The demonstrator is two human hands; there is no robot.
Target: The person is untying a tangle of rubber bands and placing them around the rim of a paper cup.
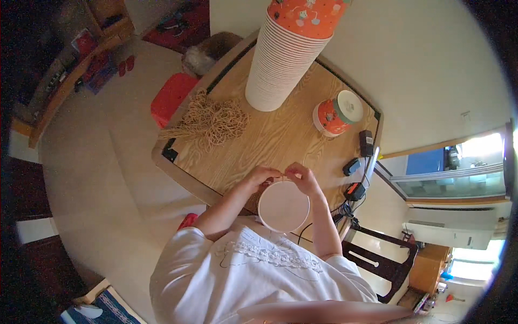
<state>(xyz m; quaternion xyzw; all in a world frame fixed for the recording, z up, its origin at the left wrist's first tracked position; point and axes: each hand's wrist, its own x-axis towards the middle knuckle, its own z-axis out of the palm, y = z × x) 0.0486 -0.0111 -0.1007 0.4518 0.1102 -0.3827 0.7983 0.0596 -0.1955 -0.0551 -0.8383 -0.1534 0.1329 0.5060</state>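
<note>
A round white paper tub (284, 208) is at the table's near edge, close to my body, its pale circular face toward me. At its far rim, the fingers of my left hand (264, 175) are pinched together. My right hand (302, 178) is bent over the same rim, with thumb and fingers closed. Between the fingertips shows a small bit of what looks like thin tan cord (283, 177); its ends are hidden. Beyond my left hand lies a loose, tangled heap of tan cords (216, 121).
A tall stack of nested white tubs (283, 62) with an orange printed one on top stands at the back. Orange printed tubs (332, 119) sit at right. Black adapters (366, 143) and cables line the right edge. A red stool (174, 97) and a dark chair (383, 262) flank the table.
</note>
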